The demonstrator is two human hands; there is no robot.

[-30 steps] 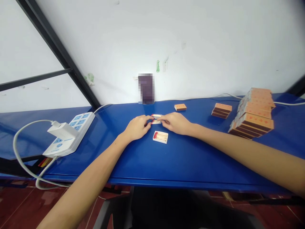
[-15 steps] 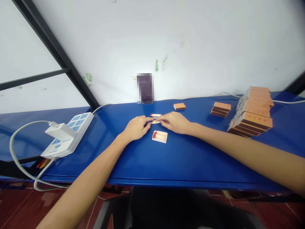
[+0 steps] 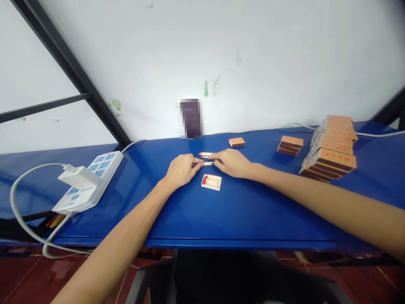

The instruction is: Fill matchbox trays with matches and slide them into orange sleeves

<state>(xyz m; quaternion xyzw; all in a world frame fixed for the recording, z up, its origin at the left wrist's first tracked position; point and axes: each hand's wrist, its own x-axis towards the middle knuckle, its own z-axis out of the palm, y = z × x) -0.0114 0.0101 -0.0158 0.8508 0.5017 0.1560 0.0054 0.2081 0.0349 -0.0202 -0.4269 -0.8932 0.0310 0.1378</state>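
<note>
My left hand (image 3: 181, 169) pinches the left end of a small bunch of matchsticks (image 3: 208, 163) low over the blue table. At the bunch's other end, the thumb and fingers of my right hand (image 3: 232, 163) are closed on it. Just behind lie several loose matchsticks (image 3: 205, 154) with red heads pointing left, close to my right fingertips. Nearer to me sits a white matchbox tray (image 3: 211, 188), with red-headed matches laid side by side in it. How many sticks are between my fingers is too small to tell.
A single matchbox (image 3: 237, 142) lies behind my right hand. Farther right are a short stack of matchboxes (image 3: 290, 145) and a tall stepped pile (image 3: 336, 158). On the left is a white power strip (image 3: 90, 181) with a charger and looping cable. A blurred dark object (image 3: 191, 118) leans against the wall.
The pinched matchsticks have come apart from the loose ones behind, slightly toward me. Both hands stay almost in place. The whole view has shifted a little.
</note>
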